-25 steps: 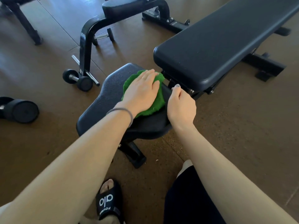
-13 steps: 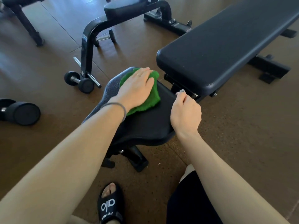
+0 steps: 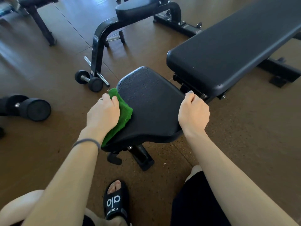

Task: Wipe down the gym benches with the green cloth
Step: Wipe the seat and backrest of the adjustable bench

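Observation:
A black gym bench stands in front of me, with a short seat pad [image 3: 151, 103] and a long back pad [image 3: 228, 51] running away to the upper right. The green cloth [image 3: 123, 115] drapes over the seat pad's left edge. My left hand [image 3: 102, 113] grips the cloth against that edge, fingers curled over it. My right hand [image 3: 193, 113] grips the seat pad's right edge, thumb on top, near the gap between the two pads.
A second bench frame [image 3: 97, 46] with a small pad [image 3: 135, 7] stands behind. Small dumbbells [image 3: 88, 80] lie by its foot, a big dumbbell [image 3: 31, 106] at the left. A third bench leg [image 3: 40, 25] is at top left. My sandalled foot [image 3: 115, 201] is below the seat.
My left hand has slid the green cloth from the far middle of the seat pad leftward and down to its left edge. My right hand stays on the right edge.

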`<state>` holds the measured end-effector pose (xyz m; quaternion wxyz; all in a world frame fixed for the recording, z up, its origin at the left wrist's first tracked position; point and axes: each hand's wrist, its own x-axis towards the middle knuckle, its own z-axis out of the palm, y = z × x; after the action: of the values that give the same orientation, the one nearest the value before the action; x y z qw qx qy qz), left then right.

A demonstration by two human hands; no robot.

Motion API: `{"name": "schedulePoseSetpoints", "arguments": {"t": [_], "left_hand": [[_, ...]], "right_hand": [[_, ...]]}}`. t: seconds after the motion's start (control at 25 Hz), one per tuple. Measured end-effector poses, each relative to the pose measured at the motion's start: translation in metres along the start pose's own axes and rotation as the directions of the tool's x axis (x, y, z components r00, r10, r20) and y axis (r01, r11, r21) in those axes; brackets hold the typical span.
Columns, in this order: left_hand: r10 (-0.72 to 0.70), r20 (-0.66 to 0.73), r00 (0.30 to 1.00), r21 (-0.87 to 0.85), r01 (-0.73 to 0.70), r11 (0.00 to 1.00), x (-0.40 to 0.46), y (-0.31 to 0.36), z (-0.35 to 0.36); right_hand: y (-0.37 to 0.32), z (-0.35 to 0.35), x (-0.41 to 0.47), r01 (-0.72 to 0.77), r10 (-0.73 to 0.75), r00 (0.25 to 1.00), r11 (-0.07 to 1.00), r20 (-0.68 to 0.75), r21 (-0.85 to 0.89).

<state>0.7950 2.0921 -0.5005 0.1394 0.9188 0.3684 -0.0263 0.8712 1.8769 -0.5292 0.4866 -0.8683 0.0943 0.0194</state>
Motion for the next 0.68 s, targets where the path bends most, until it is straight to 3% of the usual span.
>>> {"name": "schedulePoseSetpoints", "arguments": {"t": [0.28,0.56,0.68], "left_hand": [[-0.045,0.011,0.999,-0.063,0.046,0.997,0.053,0.057,-0.007],[0.275,0.009,0.961,-0.035,-0.275,0.961,0.100,0.090,0.015],[0.588,0.023,0.808,-0.026,-0.588,0.809,0.074,0.108,0.031]], "right_hand": [[0.002,0.006,0.005,-0.013,0.013,0.999,1.000,-0.039,0.001],[0.002,0.005,0.004,0.002,0.000,0.999,0.999,-0.043,0.047],[-0.001,0.001,0.002,0.000,0.000,1.000,0.999,-0.012,0.053]]}}
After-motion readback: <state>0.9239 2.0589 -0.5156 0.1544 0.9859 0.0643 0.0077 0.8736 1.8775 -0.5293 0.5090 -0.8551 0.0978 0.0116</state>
